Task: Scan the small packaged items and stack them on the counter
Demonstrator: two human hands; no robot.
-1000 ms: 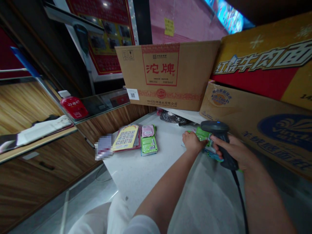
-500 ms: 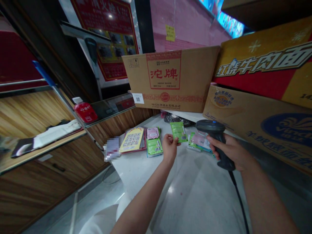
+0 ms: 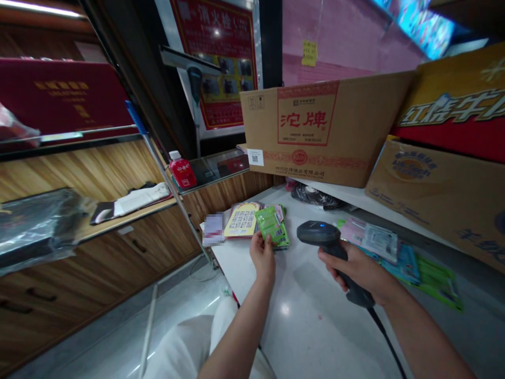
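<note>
My left hand (image 3: 263,255) pinches a green packet (image 3: 270,222) by its lower edge, holding it over a small stack of green and pink packets (image 3: 283,241). In my right hand (image 3: 361,271) is a black barcode scanner (image 3: 325,237), gripped round its handle, with a blue light lit on top. Its head points left, toward the packet but apart from it. A yellow printed card (image 3: 241,221) lies just left of the stack. Behind the scanner, more packets (image 3: 379,242) in pink, blue and green are spread out on the white counter (image 3: 303,321).
A brown carton (image 3: 347,121) stands at the back of the counter, with more cartons (image 3: 437,184) stacked at the right. On the glass ledge to the left is a red bottle (image 3: 182,169). The scanner's cable (image 3: 386,337) trails down toward the front.
My left hand has carried the green packet left, from near the right-hand packets to over the left stack. The scanner has also shifted left, and the camera view has turned left.
</note>
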